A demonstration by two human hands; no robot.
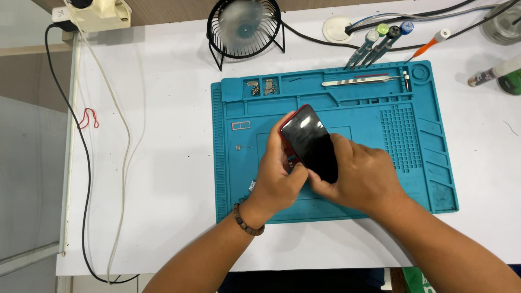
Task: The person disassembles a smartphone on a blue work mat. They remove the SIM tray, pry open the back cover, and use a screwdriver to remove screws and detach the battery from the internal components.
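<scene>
One smartphone (308, 142) with a dark screen and a red frame is held above the middle of one teal work mat (336, 138). Both hands are on it. The left hand (278, 176) comes in from the near left, wrist bent, a beaded bracelet (247, 220) around it; its fingers wrap the phone's left edge and the thumb presses toward the near end. The right hand (362, 174) comes from the near right, knuckles up, fingers closed over the phone's near right part, pinching it against the thumb.

On the far strip of the mat lie one pair of tweezers (355, 81) and, in two small compartments on the left, some small metal parts (261, 87). One small tray-like piece (241, 125) lies on the mat left of the phone. Four screwdrivers (380, 40) with coloured caps lie beyond the far edge, three together and one orange-handled one (429, 44) to their right.

The white table (163, 179) also bears one small black fan (244, 27) at the far side, and two cables (106, 141), one black and one white, run down its left part. A red rubber band (89, 118) lies near the left edge.
</scene>
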